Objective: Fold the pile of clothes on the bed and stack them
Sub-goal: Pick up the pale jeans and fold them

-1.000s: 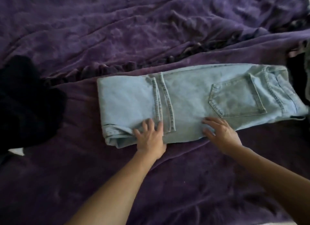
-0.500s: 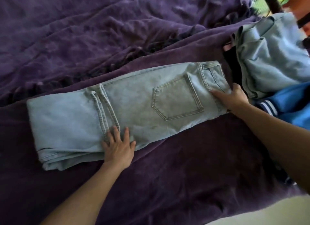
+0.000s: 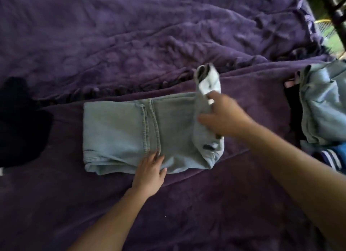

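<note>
Light blue jeans (image 3: pixel 116 131) lie folded lengthwise on the purple bedspread (image 3: pixel 187 204) in the middle of the view. My left hand (image 3: pixel 150 173) presses flat on their near edge, fingers straight. My right hand (image 3: pixel 223 116) grips the waistband end, which is lifted off the bed and turned over toward the left, its white pocket lining showing. To the right lies a pile of clothes (image 3: pixel 322 104) with pale denim on top and a blue striped garment (image 3: pixel 335 157) under it.
A black garment (image 3: pixel 18 123) lies at the left edge of the bed. The bedspread is rumpled at the back with a ruffled seam running across. A dark bed post (image 3: pixel 335 9) stands at the top right.
My right hand has taken hold of the waistband end and lifted it up and to the left, over the jeans. My left hand stays pressed on the near edge.
</note>
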Tool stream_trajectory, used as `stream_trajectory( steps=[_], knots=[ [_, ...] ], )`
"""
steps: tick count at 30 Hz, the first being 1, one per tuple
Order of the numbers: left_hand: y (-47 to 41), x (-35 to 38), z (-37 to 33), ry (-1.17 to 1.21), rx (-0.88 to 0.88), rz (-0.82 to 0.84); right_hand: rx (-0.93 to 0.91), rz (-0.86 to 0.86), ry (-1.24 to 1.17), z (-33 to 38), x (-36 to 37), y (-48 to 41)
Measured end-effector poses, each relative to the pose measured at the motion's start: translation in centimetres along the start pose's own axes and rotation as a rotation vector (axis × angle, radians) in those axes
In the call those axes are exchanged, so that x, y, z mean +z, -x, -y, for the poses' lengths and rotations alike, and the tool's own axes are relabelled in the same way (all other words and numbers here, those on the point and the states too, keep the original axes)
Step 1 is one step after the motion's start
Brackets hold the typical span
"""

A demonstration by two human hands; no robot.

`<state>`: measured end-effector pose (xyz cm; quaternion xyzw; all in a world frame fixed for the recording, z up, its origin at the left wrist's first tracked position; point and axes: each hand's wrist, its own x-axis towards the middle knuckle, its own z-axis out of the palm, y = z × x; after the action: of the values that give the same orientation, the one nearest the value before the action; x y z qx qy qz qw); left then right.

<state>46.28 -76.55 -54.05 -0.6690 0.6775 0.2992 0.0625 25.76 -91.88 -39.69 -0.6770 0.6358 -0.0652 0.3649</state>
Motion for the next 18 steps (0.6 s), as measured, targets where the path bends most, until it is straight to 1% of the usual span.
stream_trajectory(
  steps=[2,3,4,6,7,9,10,11,12,13,14,15,16,17,18],
  knots=[
    [1.2,-0.8,1.3,0.153,-0.018,-0.128,-0.056,0.11,0.126,3.2,6.1,-2.0],
    [1.8,-0.9,2.0,0.206,-0.036,-0.192,-0.055,0.185,0.169,4.2,9.3,-2.8],
    [2.5,-0.9,2.8,0.247,-0.061,-0.233,-0.032,0.273,0.2,4.8,12.4,-3.2],
    [3.7,-0.8,4.1,0.302,-0.084,-0.264,0.046,0.441,0.243,4.5,17.5,-3.3],
    [4.1,-0.7,4.6,0.322,-0.08,-0.275,0.073,0.474,0.285,4.0,19.2,-3.2],
    [4.3,-0.9,5.1,0.341,-0.078,-0.345,0.086,0.467,0.363,3.2,20.5,-3.3],
    [4.2,-1.0,5.1,0.34,-0.091,-0.392,0.075,0.472,0.348,2.8,20.2,-3.3],
    [3.9,-1.2,5.0,0.33,-0.106,-0.43,0.062,0.482,0.269,2.3,19.4,-3.2],
    [3.4,-1.4,4.9,0.315,-0.119,-0.445,0.045,0.46,0.151,1.7,18.4,-3.2],
    [2.8,-1.6,4.7,0.288,-0.125,-0.432,0.031,0.382,0.037,1.0,17.1,-3.1],
    [2.1,-1.7,4.4,0.245,-0.127,-0.397,0.037,0.241,-0.03,0.1,15.6,-2.8],
    [1.4,-1.8,4.1,0.188,-0.131,-0.344,0.057,0.043,-0.044,-1.0,14.2,-2.7],
    [0.7,-1.8,3.7,0.118,-0.131,-0.273,0.084,-0.153,-0.007,-2.6,12.9,-2.6],
    [0.1,-1.5,3.2,0.047,-0.122,-0.189,0.133,-0.297,0.027,-4.4,11.7,-2.6],
    [-0.3,-1.1,2.5,-0.015,-0.106,-0.105,0.221,-0.352,0.034,-6.0,10.8,-2.6]
  ],
)
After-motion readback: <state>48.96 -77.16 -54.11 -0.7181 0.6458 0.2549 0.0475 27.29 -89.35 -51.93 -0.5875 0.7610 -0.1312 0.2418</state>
